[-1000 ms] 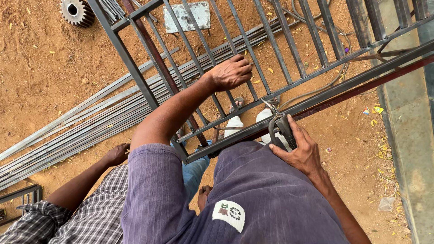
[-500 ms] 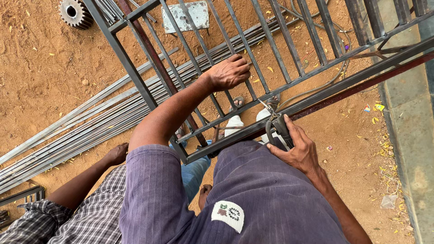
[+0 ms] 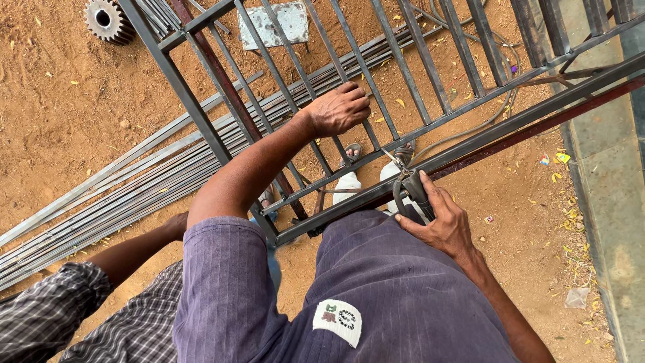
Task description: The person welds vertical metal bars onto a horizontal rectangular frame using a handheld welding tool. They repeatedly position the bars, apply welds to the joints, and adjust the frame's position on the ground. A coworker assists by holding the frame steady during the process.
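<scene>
Fingers of our left hand [image 3: 342, 107] curl around an upright bar of the metal gate frame [image 3: 222, 87], bracing it, while our right hand [image 3: 440, 222] closes on the welding electrode holder [image 3: 411, 190] held against the lower rail. We judge a weld is being set up; next needs steady tip contact at the joint.

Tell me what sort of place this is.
Probably an outdoor metal-working yard. A barred steel gate frame stands over bare dirt, long steel rods lie stacked on the ground, and a toothed gear sits nearby. The right hand holds a cabled tool against the frame.
</scene>
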